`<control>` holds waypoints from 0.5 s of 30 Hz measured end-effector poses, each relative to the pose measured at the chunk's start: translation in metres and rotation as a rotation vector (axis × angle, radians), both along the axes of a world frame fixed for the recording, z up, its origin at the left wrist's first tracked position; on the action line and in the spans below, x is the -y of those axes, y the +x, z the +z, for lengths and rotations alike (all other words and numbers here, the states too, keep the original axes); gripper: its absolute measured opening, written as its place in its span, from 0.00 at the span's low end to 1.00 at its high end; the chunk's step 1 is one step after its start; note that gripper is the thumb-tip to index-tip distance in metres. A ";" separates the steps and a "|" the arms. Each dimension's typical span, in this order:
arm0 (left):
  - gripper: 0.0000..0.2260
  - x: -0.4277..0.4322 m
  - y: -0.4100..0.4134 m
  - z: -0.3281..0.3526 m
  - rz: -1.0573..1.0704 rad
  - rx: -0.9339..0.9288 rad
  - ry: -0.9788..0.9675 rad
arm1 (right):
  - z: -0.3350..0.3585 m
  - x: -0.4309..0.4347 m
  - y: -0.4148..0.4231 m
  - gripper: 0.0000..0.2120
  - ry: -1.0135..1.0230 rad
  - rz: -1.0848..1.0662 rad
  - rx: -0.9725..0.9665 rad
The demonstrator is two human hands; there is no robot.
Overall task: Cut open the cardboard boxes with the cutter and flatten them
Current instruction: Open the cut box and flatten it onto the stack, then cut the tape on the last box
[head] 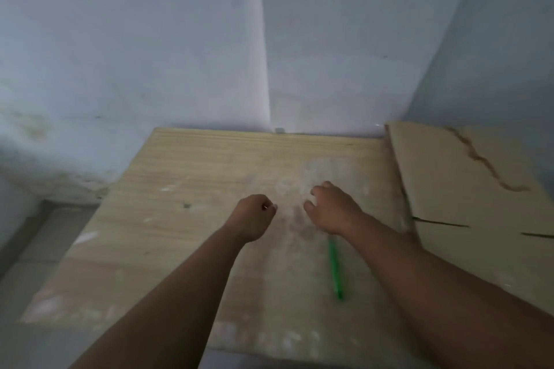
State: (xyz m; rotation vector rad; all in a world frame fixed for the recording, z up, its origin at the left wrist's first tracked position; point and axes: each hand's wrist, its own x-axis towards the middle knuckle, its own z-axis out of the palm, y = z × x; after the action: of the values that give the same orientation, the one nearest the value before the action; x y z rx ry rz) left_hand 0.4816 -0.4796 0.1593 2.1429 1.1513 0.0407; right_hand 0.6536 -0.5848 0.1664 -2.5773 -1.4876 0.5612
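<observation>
A green cutter point(335, 266) lies on the wooden table point(192, 177), its far end hidden under my right wrist. Flattened cardboard point(467, 189) with a brown stain and dark slits rests on the table's right side. My left hand point(253, 216) hovers over the table's middle with its fingers curled into a loose fist; nothing shows inside it. My right hand point(329, 207) is a little to the right, palm down, fingers bent loosely and holding nothing. Both hands are apart from the cutter and the cardboard. The frame is blurred.
The table stands against a pale blue wall corner point(263, 69). Its top carries white smears and scuffs. A tiled floor point(33, 249) lies to the left, below the table's left edge.
</observation>
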 end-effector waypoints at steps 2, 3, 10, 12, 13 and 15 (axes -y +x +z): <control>0.13 -0.035 -0.046 -0.006 0.009 -0.020 0.003 | -0.007 -0.043 -0.042 0.25 -0.033 0.037 -0.042; 0.13 -0.054 -0.070 -0.009 0.008 -0.034 0.011 | -0.009 -0.065 -0.063 0.25 -0.048 0.048 -0.060; 0.13 -0.179 -0.228 -0.011 0.047 -0.078 0.043 | -0.019 -0.194 -0.215 0.19 0.002 0.044 -0.197; 0.12 -0.204 -0.264 -0.013 0.084 -0.068 0.050 | -0.020 -0.220 -0.249 0.17 0.029 0.045 -0.223; 0.12 -0.218 -0.279 -0.014 0.092 -0.063 0.056 | -0.020 -0.235 -0.263 0.16 0.039 0.046 -0.226; 0.11 -0.243 -0.303 -0.015 0.116 -0.059 0.057 | -0.021 -0.264 -0.283 0.14 0.058 0.053 -0.232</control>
State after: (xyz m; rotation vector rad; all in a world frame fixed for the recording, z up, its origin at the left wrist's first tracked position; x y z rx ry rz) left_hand 0.1786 -0.2364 0.1439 2.1374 1.3232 0.0639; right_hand 0.3704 -0.3209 0.1451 -2.3423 -1.4735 0.7815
